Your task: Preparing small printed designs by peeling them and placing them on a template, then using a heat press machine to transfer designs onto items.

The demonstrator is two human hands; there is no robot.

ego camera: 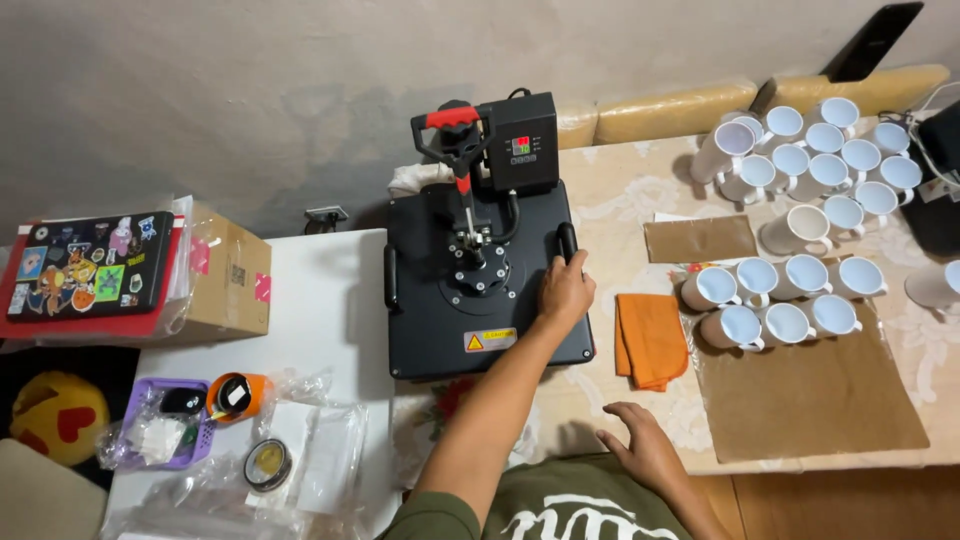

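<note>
Your left hand (pixel 566 290) grips the right side handle of the black flat-plate heat press (pixel 470 300); a hot platen could burn it. Your right hand (pixel 640 445) rests open near the folded orange cloth (pixel 650 340); the white ceramic mugs (pixel 800 200) could topple.

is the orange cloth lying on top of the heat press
No, the orange cloth lies on the table beside the heat press, to its right.

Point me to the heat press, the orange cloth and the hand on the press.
heat press (pixel 437 325): head view, bare black top plate.
orange cloth (pixel 650 338): head view, middle of the fold.
left hand (pixel 565 290): head view, back of hand.
</note>
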